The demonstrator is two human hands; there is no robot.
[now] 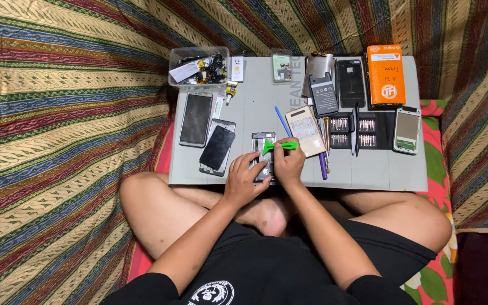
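Note:
An opened phone body (261, 142) lies on the grey work mat (368, 169) in front of me. My left hand (245, 179) rests on its lower left side and holds it down. My right hand (288, 164) grips a green plastic pry tool (279, 146) laid across the phone's upper part. Both hands cover the phone's lower half.
On the mat lie two dark phone screens (196, 118) (217, 148), a clear parts box (199, 65), a blue stick (282, 121), a beige plate (305, 130), a battery (323, 94), a black phone back (349, 83), an orange box (386, 74), a screwdriver bit set (353, 125) and a white phone (407, 130). Striped cloth surrounds the mat.

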